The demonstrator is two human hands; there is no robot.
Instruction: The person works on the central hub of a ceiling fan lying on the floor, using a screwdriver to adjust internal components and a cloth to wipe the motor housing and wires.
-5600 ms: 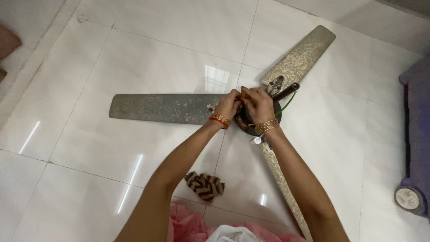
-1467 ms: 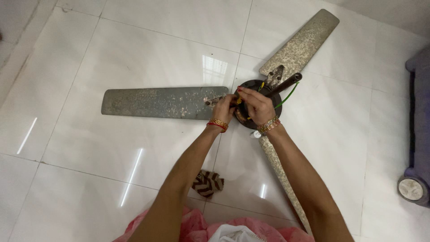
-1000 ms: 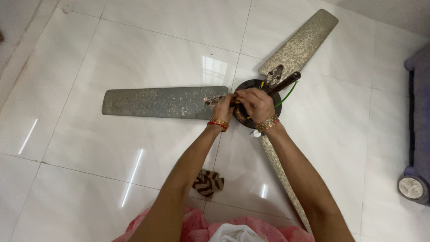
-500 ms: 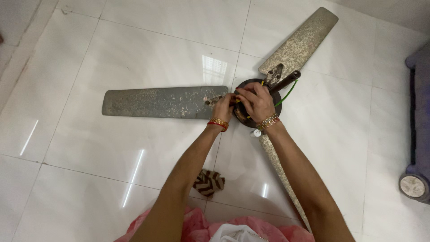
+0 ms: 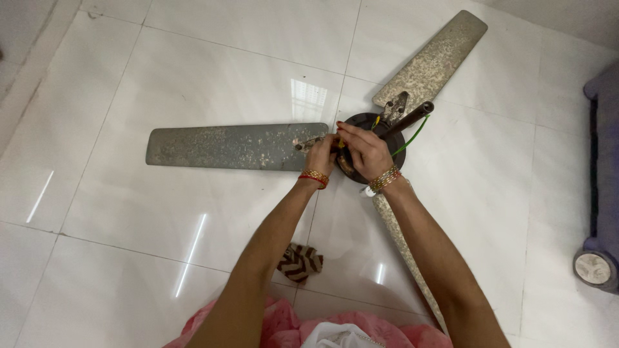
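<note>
- While a ceiling fan (image 5: 371, 138) lies flat on a glossy white tile floor (image 5: 161, 77), a person reaches both bare arms down to its dark round motor hub (image 5: 393, 138), near the top middle of the view.
- Left hand (image 5: 320, 154), with red and gold bangles at the wrist, rests at the root of the left blade (image 5: 225, 146); its fingers are curled close on something small at the bracket, though what they pinch cannot be told.
- Right hand (image 5: 365, 151), also bangled, lies over the hub's near side just beside the left hand, fingers bent and narrow; whether it holds anything cannot be told.
- 3 speckled grey blades spread from the hub: 1 to the left, 1 (image 5: 435, 61) to the upper right, and 1 (image 5: 406, 251) running toward the person, partly hidden under the right forearm.
- Short dark rod (image 5: 406, 119) juts from the hub at a tilt, with a green wire (image 5: 412, 136) curving beside it (a bit of yellow shows near the hub too).
- Folded striped brown and white cloth (image 5: 300, 263) lies on the floor between the forearms, well apart from the hub.
- Pink fabric (image 5: 284, 325) shows at the bottom edge; a dark blue object with a round grey wheel (image 5: 594, 267) sits at the right edge.
</note>
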